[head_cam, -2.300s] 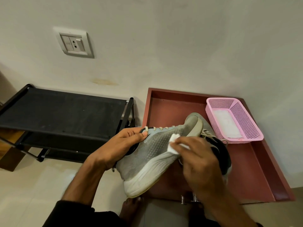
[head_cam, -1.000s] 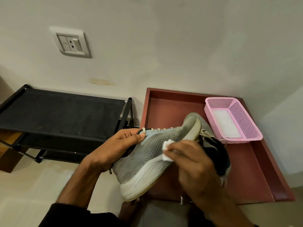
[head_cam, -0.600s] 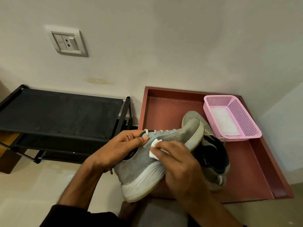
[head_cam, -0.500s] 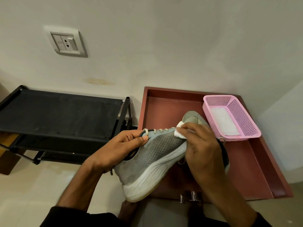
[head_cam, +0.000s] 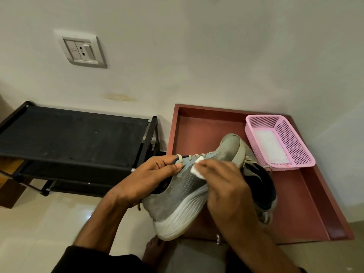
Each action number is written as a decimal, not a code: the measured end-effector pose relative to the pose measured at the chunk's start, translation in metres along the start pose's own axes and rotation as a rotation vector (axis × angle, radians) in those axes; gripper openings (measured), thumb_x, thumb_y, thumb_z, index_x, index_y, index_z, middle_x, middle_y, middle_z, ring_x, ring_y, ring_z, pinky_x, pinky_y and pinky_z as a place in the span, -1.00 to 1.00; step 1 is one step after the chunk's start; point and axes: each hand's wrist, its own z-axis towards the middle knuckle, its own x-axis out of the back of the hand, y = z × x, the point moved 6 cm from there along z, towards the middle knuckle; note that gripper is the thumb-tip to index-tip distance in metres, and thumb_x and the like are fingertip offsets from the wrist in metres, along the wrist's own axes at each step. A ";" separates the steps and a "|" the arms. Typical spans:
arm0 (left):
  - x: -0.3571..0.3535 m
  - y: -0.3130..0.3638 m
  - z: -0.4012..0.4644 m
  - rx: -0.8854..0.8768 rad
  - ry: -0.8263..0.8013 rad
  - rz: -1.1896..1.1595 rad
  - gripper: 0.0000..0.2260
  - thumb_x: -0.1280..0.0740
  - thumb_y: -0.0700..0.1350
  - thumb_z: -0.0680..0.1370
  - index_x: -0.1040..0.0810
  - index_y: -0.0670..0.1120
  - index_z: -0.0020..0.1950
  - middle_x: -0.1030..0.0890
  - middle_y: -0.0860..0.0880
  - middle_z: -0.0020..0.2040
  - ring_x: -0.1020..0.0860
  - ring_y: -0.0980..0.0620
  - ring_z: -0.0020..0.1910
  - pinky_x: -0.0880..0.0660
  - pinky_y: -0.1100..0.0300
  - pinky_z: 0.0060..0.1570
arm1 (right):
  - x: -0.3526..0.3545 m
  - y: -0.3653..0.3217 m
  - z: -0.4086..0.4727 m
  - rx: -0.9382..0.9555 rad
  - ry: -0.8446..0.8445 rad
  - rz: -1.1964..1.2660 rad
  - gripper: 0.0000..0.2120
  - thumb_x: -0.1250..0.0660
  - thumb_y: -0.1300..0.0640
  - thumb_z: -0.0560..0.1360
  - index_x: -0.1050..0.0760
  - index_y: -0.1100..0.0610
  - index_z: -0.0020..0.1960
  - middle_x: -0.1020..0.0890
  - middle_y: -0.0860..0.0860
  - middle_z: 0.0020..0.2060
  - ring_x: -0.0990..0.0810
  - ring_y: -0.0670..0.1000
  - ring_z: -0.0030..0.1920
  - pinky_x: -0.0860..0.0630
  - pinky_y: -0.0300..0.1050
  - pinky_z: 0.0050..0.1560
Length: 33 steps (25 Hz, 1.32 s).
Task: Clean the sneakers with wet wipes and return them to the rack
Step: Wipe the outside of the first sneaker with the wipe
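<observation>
The grey mesh sneaker point(head_cam: 189, 186) is lying tilted, toe pointing up-right, white ribbed sole facing the camera, above the red tray point(head_cam: 307, 196). The left hand point(head_cam: 149, 180) is gripping its collar; the right hand point(head_cam: 226, 190) is pinching a white wipe point(head_cam: 197, 168) against its side. A second sneaker point(head_cam: 260, 186) is lying behind, a pink basket point(head_cam: 291, 142) beyond, a black rack point(head_cam: 74, 138) left

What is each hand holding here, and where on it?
Left hand grips the grey sneaker at its collar by the laces. Right hand presses a white wipe against its side.
</observation>
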 end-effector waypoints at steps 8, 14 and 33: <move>-0.005 0.000 -0.001 0.008 -0.040 -0.017 -0.68 -0.20 -0.03 0.62 -0.58 -0.25 0.13 -0.61 -0.30 0.02 -0.60 -0.15 -0.04 -0.56 0.14 -0.02 | 0.004 0.023 0.008 -0.065 0.051 -0.020 -0.65 -0.13 0.23 0.54 -0.66 0.28 0.10 -0.67 0.12 0.03 -0.56 0.08 0.09 -0.51 -0.10 0.19; -0.002 -0.001 -0.001 0.003 -0.011 -0.006 -0.65 -0.21 -0.01 0.61 -0.56 -0.28 0.13 -0.60 -0.32 0.01 -0.57 -0.18 -0.05 -0.52 0.03 0.01 | 0.015 0.055 0.020 -0.122 0.087 0.005 -0.71 -0.18 0.27 0.52 -0.68 0.25 0.05 -0.68 0.12 0.00 -0.58 0.11 0.06 -0.37 -0.30 0.18; -0.005 -0.007 0.001 0.040 -0.021 -0.013 -0.70 -0.20 -0.03 0.63 -0.58 -0.24 0.01 -0.62 -0.18 -0.08 -0.56 -0.13 -0.12 -0.55 0.16 -0.11 | -0.003 0.026 -0.004 -0.100 0.022 0.016 -0.66 -0.13 0.25 0.53 -0.67 0.23 0.09 -0.68 0.09 0.02 -0.58 0.05 0.08 -0.49 -0.19 0.19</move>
